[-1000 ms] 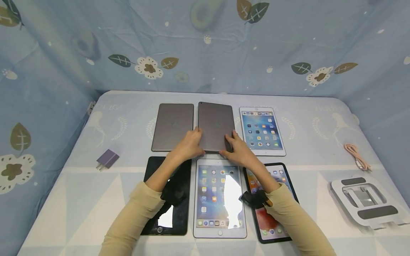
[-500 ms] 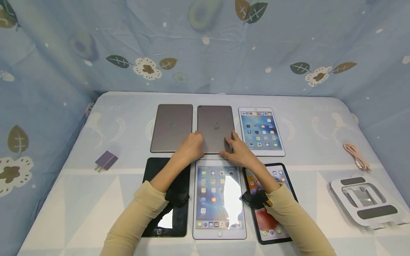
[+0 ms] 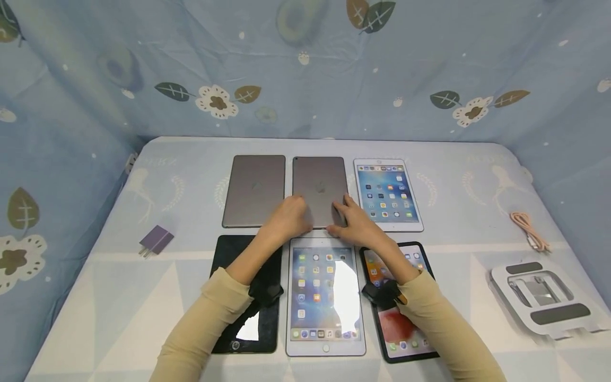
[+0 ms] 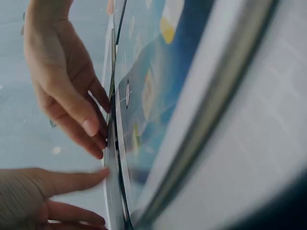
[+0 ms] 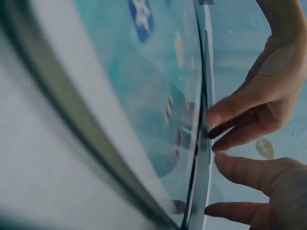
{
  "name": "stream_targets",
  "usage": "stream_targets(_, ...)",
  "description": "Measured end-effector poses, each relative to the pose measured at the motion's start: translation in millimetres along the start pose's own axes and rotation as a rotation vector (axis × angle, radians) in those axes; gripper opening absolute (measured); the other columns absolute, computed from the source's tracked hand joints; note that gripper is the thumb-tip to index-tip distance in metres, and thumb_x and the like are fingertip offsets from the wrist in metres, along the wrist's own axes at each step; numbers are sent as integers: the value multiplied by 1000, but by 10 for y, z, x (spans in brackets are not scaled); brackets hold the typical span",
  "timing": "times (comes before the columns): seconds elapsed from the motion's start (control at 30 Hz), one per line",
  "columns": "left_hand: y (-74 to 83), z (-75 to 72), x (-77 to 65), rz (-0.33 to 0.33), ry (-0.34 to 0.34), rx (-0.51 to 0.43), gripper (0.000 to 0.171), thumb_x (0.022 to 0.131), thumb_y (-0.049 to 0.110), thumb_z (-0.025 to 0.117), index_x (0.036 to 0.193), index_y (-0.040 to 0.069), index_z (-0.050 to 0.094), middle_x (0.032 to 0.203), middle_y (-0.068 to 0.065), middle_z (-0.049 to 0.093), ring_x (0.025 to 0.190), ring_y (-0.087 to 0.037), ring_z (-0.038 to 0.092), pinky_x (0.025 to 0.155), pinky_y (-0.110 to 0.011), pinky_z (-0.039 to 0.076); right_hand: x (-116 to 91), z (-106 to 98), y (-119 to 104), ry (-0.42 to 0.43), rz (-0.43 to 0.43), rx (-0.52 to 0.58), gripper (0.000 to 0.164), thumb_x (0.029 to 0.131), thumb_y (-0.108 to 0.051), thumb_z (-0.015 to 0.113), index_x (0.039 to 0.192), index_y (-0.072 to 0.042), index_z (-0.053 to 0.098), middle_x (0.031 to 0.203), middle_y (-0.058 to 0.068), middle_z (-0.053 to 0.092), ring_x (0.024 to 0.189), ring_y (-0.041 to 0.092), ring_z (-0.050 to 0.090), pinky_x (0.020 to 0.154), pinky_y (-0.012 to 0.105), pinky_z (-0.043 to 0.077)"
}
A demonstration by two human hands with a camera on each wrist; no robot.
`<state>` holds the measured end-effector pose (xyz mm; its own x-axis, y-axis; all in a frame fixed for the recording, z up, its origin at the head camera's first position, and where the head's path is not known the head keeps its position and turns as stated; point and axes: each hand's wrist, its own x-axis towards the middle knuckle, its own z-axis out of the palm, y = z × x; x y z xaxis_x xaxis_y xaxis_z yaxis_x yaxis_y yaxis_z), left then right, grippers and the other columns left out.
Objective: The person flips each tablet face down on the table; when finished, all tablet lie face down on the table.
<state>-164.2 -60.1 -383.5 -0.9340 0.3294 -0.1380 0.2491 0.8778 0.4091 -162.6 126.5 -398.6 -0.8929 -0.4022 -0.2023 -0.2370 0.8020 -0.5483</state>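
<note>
A grey tablet (image 3: 320, 178) lies back up in the middle of the far row, with both hands at its near end. My left hand (image 3: 288, 217) rests over its near left corner, fingertips on the tablet; in the right wrist view these left fingers (image 5: 230, 108) are extended and loosely bent. My right hand (image 3: 355, 223) holds the near right corner, thumb by the near edge and fingers by the right side. A second grey tablet (image 3: 255, 185) lies face down to the left. To the right is a white tablet (image 3: 389, 193) with its screen lit.
The near row has a black tablet (image 3: 224, 323), a white lit tablet (image 3: 326, 297) and a black-framed lit tablet (image 3: 406, 339), partly under the forearms. A purple charger (image 3: 156, 240) lies left; a coiled pink cable (image 3: 530, 231) and a white stand (image 3: 544, 297) lie right.
The middle grey tablet, tilted up a second ago, now lies flat. My left hand has shifted right, from its left side onto the near left corner. My right hand has barely moved.
</note>
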Motion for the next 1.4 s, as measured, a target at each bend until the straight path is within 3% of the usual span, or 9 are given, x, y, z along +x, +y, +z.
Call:
stream_targets(0.17, 238, 20, 123, 73, -60, -17, 59, 84, 27, 75, 126, -10, 55, 140, -25, 49, 119, -36, 57, 96, -39, 51, -44, -122, 145, 18, 16, 14, 71, 92, -30, 61, 147, 4, 31, 154, 33, 15, 140, 52, 21, 110, 65, 26)
stream_targets(0.3, 428, 86, 234, 124, -98, 7, 55, 83, 31, 76, 119, -7, 59, 132, -21, 56, 113, -32, 61, 94, -36, 53, -105, -224, 315, 52, 55, 13, 72, 92, -30, 61, 148, 4, 30, 153, 35, 17, 139, 55, 21, 109, 67, 25)
stream_targets(0.5, 667, 266, 392, 196, -68, 59, 36, 80, 33, 78, 96, 2, 68, 101, -9, 67, 90, -21, 62, 91, -40, 51, -236, -369, 601, 68, 119, -19, 74, 93, -32, 61, 147, 7, 29, 152, 38, 16, 137, 58, 21, 107, 69, 25)
stream_targets(0.67, 838, 385, 498, 240, -61, 119, 32, 79, 37, 77, 86, 7, 68, 103, -9, 67, 90, -19, 60, 85, -37, 50, -355, -456, 804, 87, 192, -36, 77, 91, -34, 63, 145, 9, 30, 150, 41, 15, 136, 60, 21, 106, 69, 27)
stream_targets(0.73, 890, 416, 534, 226, -67, 139, 32, 80, 39, 77, 85, 8, 68, 106, -9, 67, 95, -20, 60, 90, -38, 49, -400, -489, 878, 93, 219, -27, 79, 90, -35, 63, 146, 10, 28, 150, 42, 12, 135, 61, 19, 106, 69, 27)
stream_targets(0.93, 985, 466, 603, 177, -43, 182, 34, 77, 42, 78, 87, 11, 71, 117, -14, 67, 113, -26, 59, 110, -52, 36, -499, -571, 1087, 115, 312, -26, 86, 90, -37, 63, 145, 15, 22, 149, 44, 10, 134, 62, 19, 106, 69, 25)
stream_targets(1.13, 990, 490, 616, 189, -42, 205, 36, 74, 44, 80, 86, 11, 71, 123, -18, 64, 116, -29, 58, 107, -48, 40, -505, -570, 1160, 140, 355, 22, 82, 89, -32, 63, 140, 22, 26, 149, 43, 11, 136, 60, 17, 109, 67, 24)
stream_targets(1.4, 968, 504, 621, 202, -40, 192, 33, 76, 40, 80, 82, 9, 70, 122, -19, 64, 114, -29, 58, 105, -45, 43, -478, -564, 1102, 180, 379, 190, 77, 92, -26, 60, 140, 21, 24, 153, 37, 7, 142, 54, 9, 115, 62, 15)
